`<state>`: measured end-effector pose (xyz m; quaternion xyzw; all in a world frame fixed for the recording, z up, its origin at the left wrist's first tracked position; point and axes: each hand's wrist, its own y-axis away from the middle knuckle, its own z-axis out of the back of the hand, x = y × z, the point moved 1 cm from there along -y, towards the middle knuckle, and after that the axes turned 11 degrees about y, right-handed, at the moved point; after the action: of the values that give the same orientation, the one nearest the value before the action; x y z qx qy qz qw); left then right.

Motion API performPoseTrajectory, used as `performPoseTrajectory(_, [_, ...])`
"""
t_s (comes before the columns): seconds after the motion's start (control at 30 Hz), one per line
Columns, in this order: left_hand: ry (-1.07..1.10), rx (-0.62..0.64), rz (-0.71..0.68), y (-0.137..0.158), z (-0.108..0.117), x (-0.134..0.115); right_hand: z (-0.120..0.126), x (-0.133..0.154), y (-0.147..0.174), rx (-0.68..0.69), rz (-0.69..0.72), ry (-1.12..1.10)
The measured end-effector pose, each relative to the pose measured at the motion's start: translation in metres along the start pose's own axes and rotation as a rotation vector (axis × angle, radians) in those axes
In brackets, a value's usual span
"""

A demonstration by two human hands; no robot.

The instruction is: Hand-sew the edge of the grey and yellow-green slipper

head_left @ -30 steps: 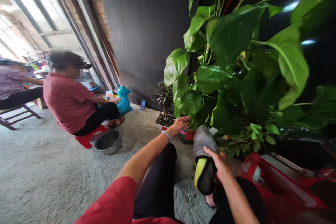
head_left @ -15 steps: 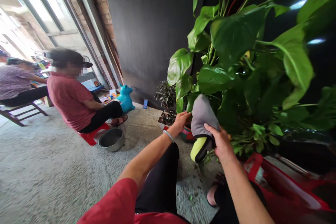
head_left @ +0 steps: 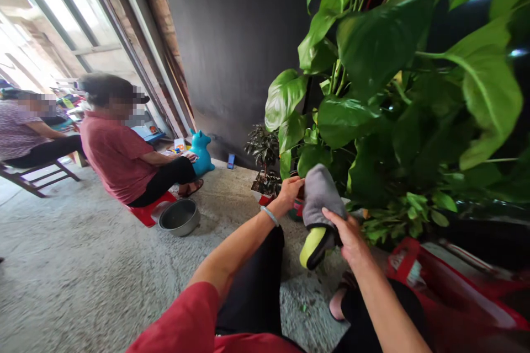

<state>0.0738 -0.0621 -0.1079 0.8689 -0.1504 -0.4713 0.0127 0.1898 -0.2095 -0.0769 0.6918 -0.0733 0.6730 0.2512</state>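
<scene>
My right hand [head_left: 351, 234] grips a grey cloth slipper [head_left: 323, 196] with black edging and a lime-green inside, its thumb lying over the top. The slipper's rounded end points up and away from me. Just left of it, my left hand [head_left: 291, 193] has its fingers closed together near the slipper's side. Whatever they may hold is too small or hidden to make out. A pale bangle [head_left: 270, 215] circles my left wrist.
A large leafy plant [head_left: 360, 77] rises behind the slipper. Beside my right arm is a red bag [head_left: 447, 281]. Left on the concrete floor stand a grey basin [head_left: 180, 219] and a person in a pink shirt [head_left: 111, 154] on a red stool; beyond is a blue toy animal [head_left: 201, 151].
The slipper and my right hand sit slightly lower in view, and the slipper has turned a little. My left hand stays closed beside it. The seated person's hand shows nearer the blue toy.
</scene>
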Motion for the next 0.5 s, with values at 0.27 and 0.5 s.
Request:
performPoseTrajectory(0.27, [0.043, -0.112, 0.064, -0.003, 0.013, 0.007, 0.063, -0.003, -0.04, -0.398, 0.147, 0.337])
performPoseTrajectory(0.5, [-0.127, -0.079, 0.07, -0.001, 0.03, 0.032, 0.067, -0.04, -0.057, -0.201, 0.135, 0.601])
